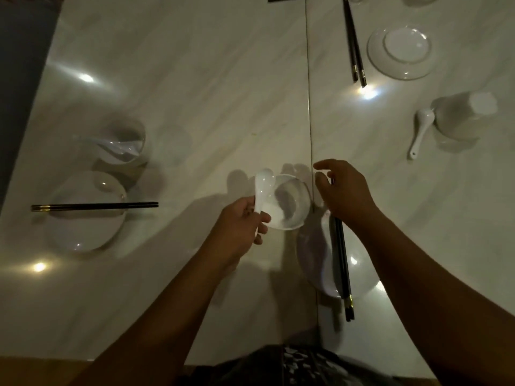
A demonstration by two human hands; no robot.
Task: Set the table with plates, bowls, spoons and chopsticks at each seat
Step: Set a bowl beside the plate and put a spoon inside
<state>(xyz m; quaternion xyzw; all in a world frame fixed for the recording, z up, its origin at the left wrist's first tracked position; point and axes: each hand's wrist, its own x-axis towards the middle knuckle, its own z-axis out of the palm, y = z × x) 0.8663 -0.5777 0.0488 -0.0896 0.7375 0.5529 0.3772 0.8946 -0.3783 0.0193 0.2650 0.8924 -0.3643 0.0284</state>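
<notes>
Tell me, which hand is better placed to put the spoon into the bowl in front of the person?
The left hand: it grips the spoon by its handle, right beside the bowl. The right hand hovers open, holding nothing.

1. Near bowl: white, upright, on the table just beyond the near plate.
2. Near spoon: white ceramic. Its handle is pinched in the left hand, with the scoop end over the near bowl's left rim.
3. Near plate: white, partly hidden. Near chopsticks, black with gold bands, lie paired across it, tips pointing away.
4. Left bowl: upright, with the left spoon resting inside. Beside it is the left plate, with the left chopsticks across it.
5. Right plate: white. The right chopsticks lie on the table just to its left.
6. Right bowl: foot showing. The right spoon lies on the table, scoop against the bowl.
</notes>
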